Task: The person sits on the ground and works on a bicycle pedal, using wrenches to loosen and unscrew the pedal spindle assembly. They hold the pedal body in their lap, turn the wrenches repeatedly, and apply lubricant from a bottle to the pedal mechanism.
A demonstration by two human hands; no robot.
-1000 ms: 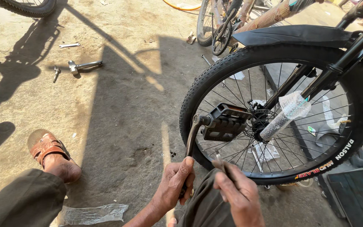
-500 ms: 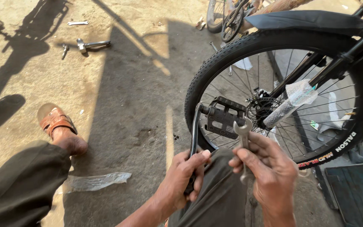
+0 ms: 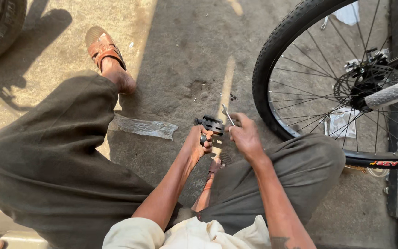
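One bicycle wheel [image 3: 272, 92], the largest item, stands upright at right on the concrete floor [image 3: 185, 55], its black tyre close beside the person's right knee; a disc rotor [image 3: 362, 85] sits at the hub. Dark trousers [image 3: 47, 157] cover both bent legs, and a brown sandal [image 3: 101, 48] is on the left foot at upper left. A crumpled clear plastic wrapper [image 3: 143, 127] lies on the floor near the left knee. Between the knees, the left hand [image 3: 198, 142] is clenched around the crank end of a black pedal [image 3: 212, 124], held just above the floor. The right hand [image 3: 245, 136], just beside it, has its fingers closed on a small metal spanner [image 3: 227, 114], whose jaw end points up and away from the pedal.
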